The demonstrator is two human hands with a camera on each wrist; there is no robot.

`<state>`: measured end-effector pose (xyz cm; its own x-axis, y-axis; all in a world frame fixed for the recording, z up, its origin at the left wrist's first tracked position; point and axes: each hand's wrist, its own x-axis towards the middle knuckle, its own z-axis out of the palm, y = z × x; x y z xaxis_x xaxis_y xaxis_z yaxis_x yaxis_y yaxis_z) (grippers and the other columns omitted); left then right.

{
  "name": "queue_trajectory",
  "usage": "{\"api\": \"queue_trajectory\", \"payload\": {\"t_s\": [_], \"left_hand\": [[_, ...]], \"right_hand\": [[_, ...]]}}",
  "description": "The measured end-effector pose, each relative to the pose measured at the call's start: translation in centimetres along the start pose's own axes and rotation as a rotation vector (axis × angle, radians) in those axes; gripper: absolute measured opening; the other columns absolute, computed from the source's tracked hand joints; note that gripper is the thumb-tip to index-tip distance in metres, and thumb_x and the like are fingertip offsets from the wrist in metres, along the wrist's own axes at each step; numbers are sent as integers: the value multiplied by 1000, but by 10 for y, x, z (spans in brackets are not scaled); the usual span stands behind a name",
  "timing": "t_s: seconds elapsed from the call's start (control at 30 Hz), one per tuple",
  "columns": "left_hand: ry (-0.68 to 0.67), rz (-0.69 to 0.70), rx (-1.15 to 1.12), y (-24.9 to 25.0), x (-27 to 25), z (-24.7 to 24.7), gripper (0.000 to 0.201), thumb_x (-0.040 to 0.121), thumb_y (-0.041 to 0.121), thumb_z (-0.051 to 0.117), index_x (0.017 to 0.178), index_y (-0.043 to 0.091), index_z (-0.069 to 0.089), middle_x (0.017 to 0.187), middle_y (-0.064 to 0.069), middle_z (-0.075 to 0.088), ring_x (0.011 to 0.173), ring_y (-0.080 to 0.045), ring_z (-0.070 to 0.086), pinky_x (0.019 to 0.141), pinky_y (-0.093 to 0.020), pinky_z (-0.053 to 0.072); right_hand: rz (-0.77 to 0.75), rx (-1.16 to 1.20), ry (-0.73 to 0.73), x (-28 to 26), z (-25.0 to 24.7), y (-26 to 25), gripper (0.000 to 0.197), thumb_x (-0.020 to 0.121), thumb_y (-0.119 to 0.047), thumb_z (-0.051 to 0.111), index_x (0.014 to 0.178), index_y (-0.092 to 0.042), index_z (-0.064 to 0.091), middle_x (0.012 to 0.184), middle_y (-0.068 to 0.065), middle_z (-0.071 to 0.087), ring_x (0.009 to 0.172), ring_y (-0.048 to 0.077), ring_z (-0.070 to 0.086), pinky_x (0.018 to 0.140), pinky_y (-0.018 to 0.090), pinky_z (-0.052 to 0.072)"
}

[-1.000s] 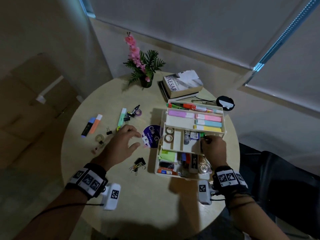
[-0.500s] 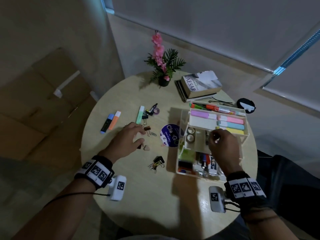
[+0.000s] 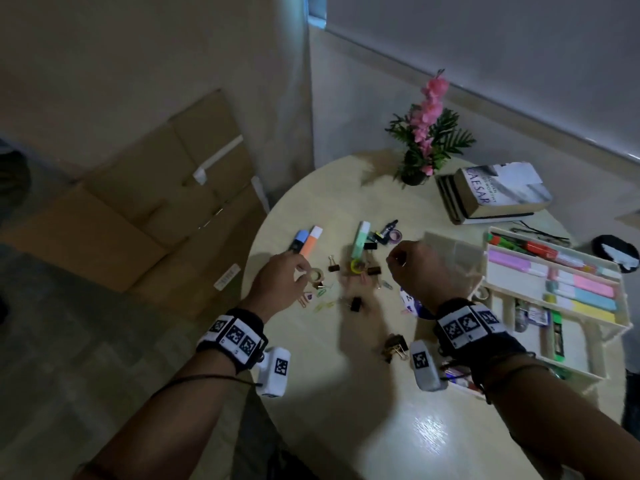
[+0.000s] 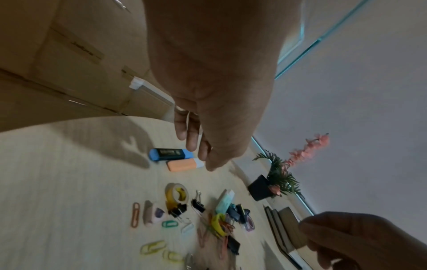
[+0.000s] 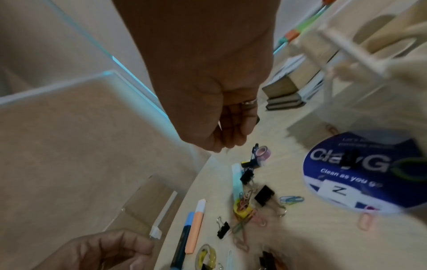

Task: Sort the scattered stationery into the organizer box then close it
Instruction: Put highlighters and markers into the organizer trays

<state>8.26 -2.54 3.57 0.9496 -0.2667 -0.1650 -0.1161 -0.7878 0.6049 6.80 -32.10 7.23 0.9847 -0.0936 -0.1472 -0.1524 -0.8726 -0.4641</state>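
The open white tiered organizer (image 3: 513, 276) stands at the table's right and holds highlighters, pens and tape. Loose stationery lies left of it: a blue highlighter (image 3: 298, 241), an orange highlighter (image 3: 311, 242), a mint highlighter (image 3: 360, 239), a tape roll (image 3: 316, 274), black binder clips (image 3: 356, 304) and coloured paper clips (image 4: 153, 246). My left hand (image 3: 303, 271) hovers beside the tape roll. Its fingers (image 4: 191, 142) hang relaxed and hold nothing. My right hand (image 3: 398, 261) hangs over the clip pile with its fingers (image 5: 231, 131) curled into the palm, and nothing shows in it.
A blue round sticker (image 5: 360, 173) lies by the organizer, partly under my right wrist. A potted pink flower (image 3: 426, 143), stacked books (image 3: 498, 192) and a black disc (image 3: 614, 252) sit along the far edge. Cardboard boxes (image 3: 156, 216) lie on the floor, left of the table.
My right hand has left the organizer and moved left over the scattered clips. My left hand has shifted left to the tape roll. The head view has swung left.
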Motion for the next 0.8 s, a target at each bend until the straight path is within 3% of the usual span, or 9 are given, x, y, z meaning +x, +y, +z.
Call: {"api": "queue_trajectory", "payload": {"t_s": [0.07,0.2,0.3,0.4,0.57,0.67,0.8], "left_hand": [[14,-31,-4,-15,0,-1,17,91,18,77,107,20,74,108,-1,70,98,-22,66,84,-39,57],[19,-98,-26,-42,-4,-1,16,91,17,76,106,21,72,107,1,68,96,-20,63,83,-33,52],[26,-110,-22,-59,-5,-2,16,91,16,76,106,20,72,104,2,66,95,-20,64,81,-28,48],[39,-146,-30,-68,0,-4,15,91,17,76,105,22,72,104,2,65,92,-19,65,81,-34,55],[59,-175,26,-71,23,-3,19,92,23,75,110,21,71,107,0,64,94,-19,65,79,-35,55],[42,-192,57,-71,39,5,22,89,23,75,109,18,67,108,-4,64,99,-25,65,82,-42,56],[14,-223,73,-71,53,16,37,87,28,78,119,19,62,116,-4,62,105,-26,62,85,-45,57]], "right_hand": [[26,-27,-40,22,16,-11,21,91,-17,63,73,-13,71,74,12,71,71,33,69,63,37,57],[77,-46,-81,60,44,-25,20,89,-19,64,72,-9,67,70,11,66,73,34,68,59,32,47],[105,-70,-95,82,62,-30,22,91,-26,69,96,-5,71,91,17,73,89,38,70,71,37,56],[131,-97,-88,97,76,-33,36,91,-33,70,113,-5,67,109,20,72,102,39,69,83,42,56],[169,-155,-63,109,91,-34,60,92,-48,70,128,-2,58,123,22,60,108,42,64,83,46,54],[186,-161,-53,111,95,-35,60,92,-44,71,125,3,56,122,25,60,108,44,64,80,45,52],[212,-149,-20,112,98,-35,47,90,-30,70,118,5,56,114,26,65,102,43,67,74,45,53]]}}
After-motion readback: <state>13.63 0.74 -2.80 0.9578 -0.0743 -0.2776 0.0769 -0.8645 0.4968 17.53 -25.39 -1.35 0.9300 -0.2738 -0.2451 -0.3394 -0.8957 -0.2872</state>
